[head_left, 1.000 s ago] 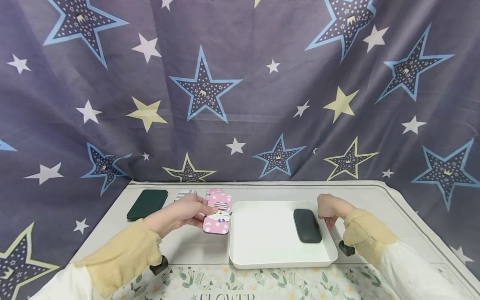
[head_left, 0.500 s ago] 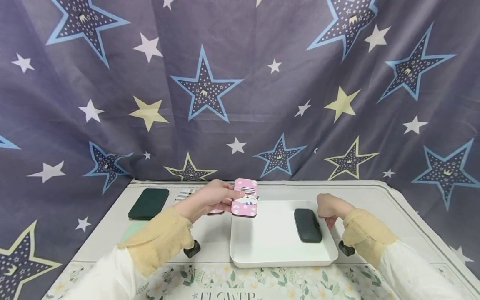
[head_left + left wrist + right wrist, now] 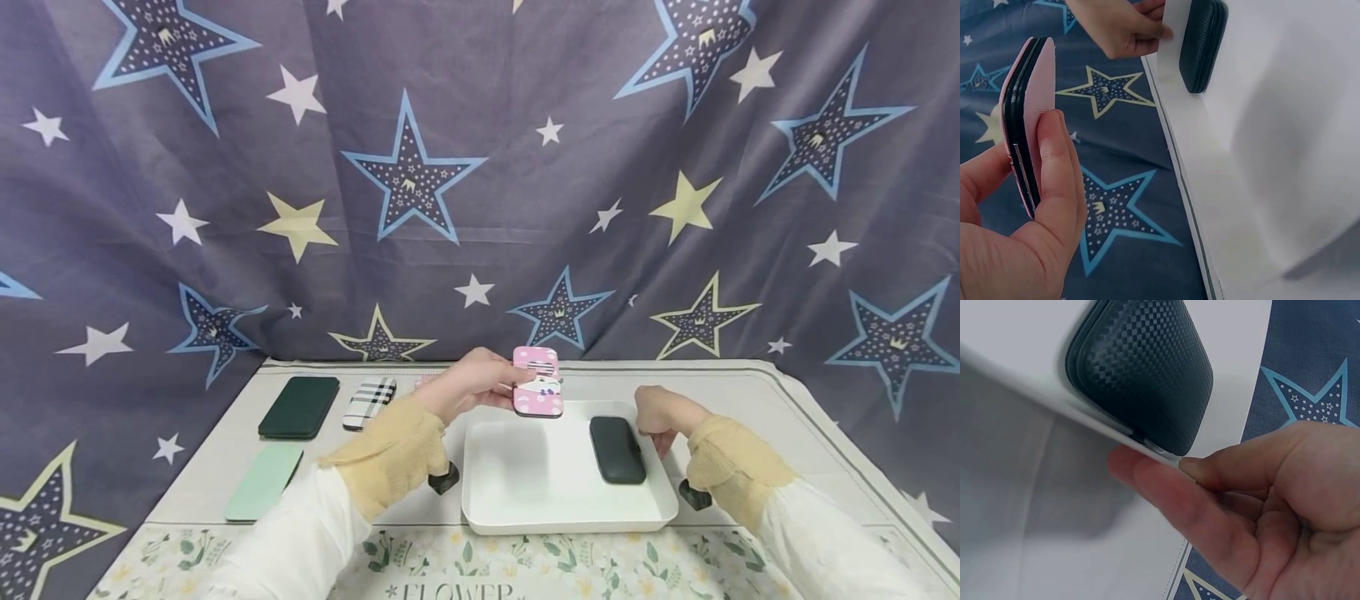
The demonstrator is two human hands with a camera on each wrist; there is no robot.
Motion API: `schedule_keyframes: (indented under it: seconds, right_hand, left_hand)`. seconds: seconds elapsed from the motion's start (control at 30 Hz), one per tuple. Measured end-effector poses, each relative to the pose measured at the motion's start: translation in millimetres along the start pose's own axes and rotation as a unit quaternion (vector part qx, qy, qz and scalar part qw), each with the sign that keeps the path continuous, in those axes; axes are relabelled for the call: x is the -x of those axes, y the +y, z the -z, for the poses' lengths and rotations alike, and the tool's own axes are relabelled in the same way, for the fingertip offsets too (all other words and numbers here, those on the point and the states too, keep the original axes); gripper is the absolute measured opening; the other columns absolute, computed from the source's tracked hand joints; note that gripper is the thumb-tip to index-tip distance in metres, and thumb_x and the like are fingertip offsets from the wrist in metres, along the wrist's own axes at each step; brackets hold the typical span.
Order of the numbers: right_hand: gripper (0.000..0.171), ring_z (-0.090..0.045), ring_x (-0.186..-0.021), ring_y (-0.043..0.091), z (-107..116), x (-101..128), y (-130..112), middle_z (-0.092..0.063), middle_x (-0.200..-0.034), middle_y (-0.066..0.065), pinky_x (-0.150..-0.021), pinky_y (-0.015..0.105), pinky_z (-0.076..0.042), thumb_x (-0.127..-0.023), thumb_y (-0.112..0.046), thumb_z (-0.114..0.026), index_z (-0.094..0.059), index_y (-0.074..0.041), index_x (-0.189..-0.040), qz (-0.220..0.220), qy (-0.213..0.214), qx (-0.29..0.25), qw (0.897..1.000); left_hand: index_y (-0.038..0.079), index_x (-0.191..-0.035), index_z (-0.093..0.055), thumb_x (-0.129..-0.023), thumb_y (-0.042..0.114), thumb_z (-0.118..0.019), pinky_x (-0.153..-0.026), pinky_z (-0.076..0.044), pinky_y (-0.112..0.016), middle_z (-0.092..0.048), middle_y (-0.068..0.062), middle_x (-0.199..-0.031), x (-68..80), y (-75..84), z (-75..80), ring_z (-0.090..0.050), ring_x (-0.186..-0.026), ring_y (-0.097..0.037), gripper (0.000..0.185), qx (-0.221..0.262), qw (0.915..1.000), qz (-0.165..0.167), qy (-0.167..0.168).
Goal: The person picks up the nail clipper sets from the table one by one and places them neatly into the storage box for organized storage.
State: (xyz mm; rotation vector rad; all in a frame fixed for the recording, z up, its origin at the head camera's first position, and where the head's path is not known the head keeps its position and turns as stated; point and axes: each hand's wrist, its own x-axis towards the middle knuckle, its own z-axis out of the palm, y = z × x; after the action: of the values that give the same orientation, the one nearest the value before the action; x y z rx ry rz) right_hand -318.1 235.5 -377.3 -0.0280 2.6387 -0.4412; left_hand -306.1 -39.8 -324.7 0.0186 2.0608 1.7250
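tray (image 3: 525,500) left half free, dark case (image 3: 617,450) right

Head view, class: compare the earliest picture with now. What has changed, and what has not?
The left hand carried the pink patterned case rightwards, over the white rectangular tray's far edge. The right hand still pinches the tray's rim; the dark green textured case stayed inside.

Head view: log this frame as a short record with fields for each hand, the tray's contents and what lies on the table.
left hand: pinches a pink case above the far edge of the white tray
right hand: grips the tray's right rim, thumb and fingers on either side
in tray: one dark green case, lying flat near the right side
on table, left of tray: a dark green flat case, a plaid case, a mint green case
backdrop: dark star-print cloth
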Motion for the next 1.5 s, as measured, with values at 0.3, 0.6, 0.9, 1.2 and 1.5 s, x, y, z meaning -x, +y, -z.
schedule_keyframes:
  seconds: [0.3, 0.6, 0.9, 1.2, 1.5]
  right_hand:
    - [0.01, -0.066, -0.049, 0.021, 1.6, -0.2, -1.5, -0.064, -0.065, 0.017, -0.051, 0.026, -0.056, -0.085, 0.009, -0.052, -0.055, 0.015, -0.093, -0.009, -0.001, 0.01, 1.0]
    - [0.004, -0.066, -0.049, 0.022, 0.6, -0.2, -2.9, -0.063, -0.062, 0.016, -0.05, 0.027, -0.056, -0.085, 0.009, -0.051, -0.054, 0.011, -0.086, -0.004, 0.001, 0.014, 1.0]
    - [0.006, -0.066, -0.049, 0.02, 0.5, 1.7, -2.9, -0.063, -0.063, 0.016, -0.05, 0.027, -0.056, -0.085, 0.01, -0.05, -0.055, 0.011, -0.085, -0.001, 0.002, 0.007, 1.0]
    - [0.008, -0.066, -0.05, 0.02, 1.1, -0.2, -1.9, -0.064, -0.064, 0.017, -0.051, 0.027, -0.056, -0.085, 0.009, -0.049, -0.054, 0.007, -0.08, -0.001, 0.004, 0.001, 1.0]
    - [0.007, -0.066, -0.049, 0.02, -1.2, 1.0, 0.3, -0.064, -0.063, 0.017, -0.051, 0.027, -0.056, -0.085, 0.009, -0.049, -0.055, 0.009, -0.082, 0.004, 0.003, 0.006, 1.0]
  left_hand:
    - [-0.009, -0.109, -0.058, -0.085, 0.007, -0.068, -0.065, -0.058, -0.031, -0.068, -0.017, -0.086, -26.7, -7.7, -29.0, -0.066, -0.066, -0.019, 0.031, 0.021, 0.9997, 0.014, 0.0]
    - [-0.01, -0.101, -0.053, -0.086, 0.002, -0.065, -0.063, -0.058, -0.031, -0.068, -0.02, -0.081, -42.4, -28.9, -48.4, -0.063, -0.057, -0.017, 0.022, -0.004, 0.9995, 0.028, -0.015]
    - [-0.01, -0.092, -0.056, -0.085, -0.001, -0.063, -0.06, -0.058, -0.03, -0.064, -0.017, -0.072, -48.5, -48.4, -57.0, -0.059, -0.055, -0.018, 0.013, -0.026, 0.9986, 0.038, -0.027]
    - [-0.008, -0.087, -0.059, -0.087, -0.001, -0.062, -0.062, -0.058, -0.032, -0.065, -0.016, -0.073, -51.7, -59.7, -62.0, -0.058, -0.056, -0.018, 0.008, -0.075, 0.9949, 0.042, -0.053]
    - [-0.009, -0.086, -0.062, -0.085, -0.003, -0.063, -0.064, -0.058, -0.033, -0.067, -0.017, -0.075, -52.6, -72.6, -69.5, -0.058, -0.057, -0.016, 0.006, -0.066, 0.9962, 0.032, -0.047]
